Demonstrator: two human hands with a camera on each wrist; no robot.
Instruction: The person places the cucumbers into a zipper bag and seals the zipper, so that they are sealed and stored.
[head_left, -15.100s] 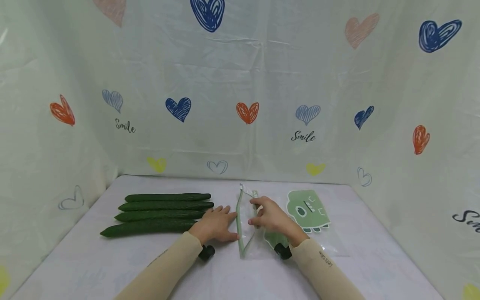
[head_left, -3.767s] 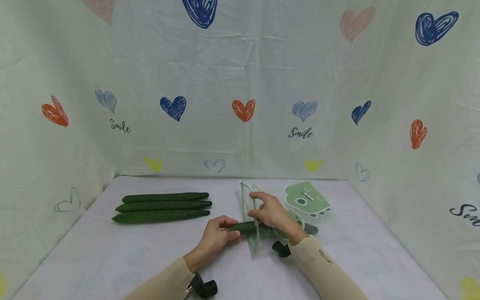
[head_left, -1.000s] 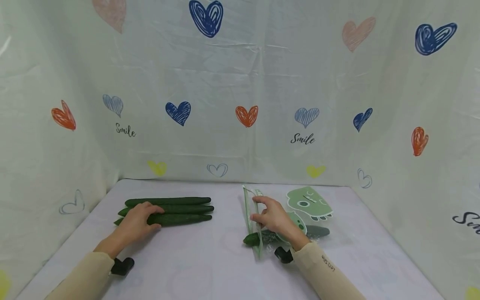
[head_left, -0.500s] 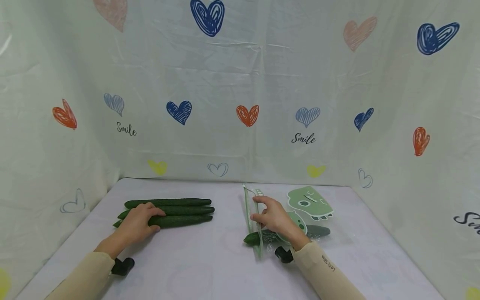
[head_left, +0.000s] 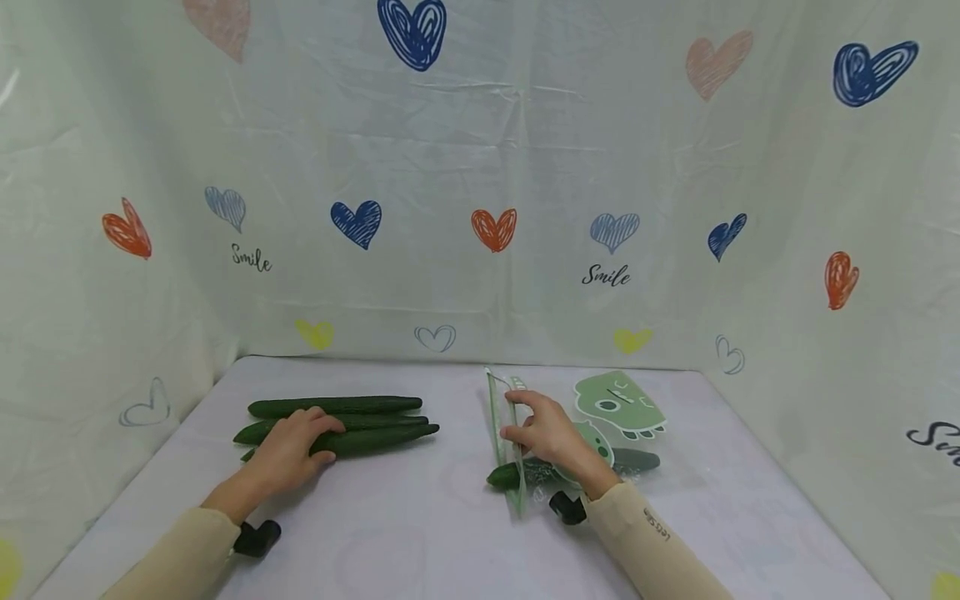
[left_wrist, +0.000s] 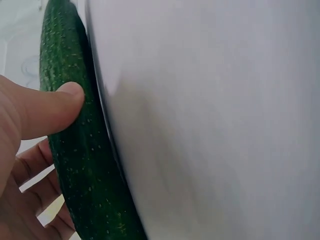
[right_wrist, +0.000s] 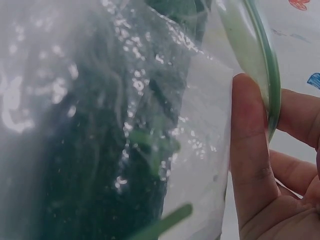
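My left hand (head_left: pixel 291 450) holds the nearest of three dark green cucumbers in the head view. Thumb and fingers wrap this cucumber (left_wrist: pixel 92 170) from both sides in the left wrist view. Behind it lie a middle cucumber (head_left: pixel 253 433), partly covered by the hand, and a back cucumber (head_left: pixel 337 406). At the right, my right hand (head_left: pixel 553 433) pinches the green-edged mouth of a clear zip bag (head_left: pixel 619 404) printed with a green cartoon creature. Another cucumber (head_left: pixel 504 477) lies mostly inside the bag, its tip poking into the opening.
A white cloth covers the table (head_left: pixel 420 533). Behind and at both sides hangs a pale curtain (head_left: pixel 427 283) with printed hearts. Black cameras sit on the left wrist (head_left: pixel 257 539) and the right wrist (head_left: pixel 567 508).
One cucumber went from the row into the bag. My left hand then reached the row and has just shifted slightly right with the nearest cucumber. My right hand stays on the bag.
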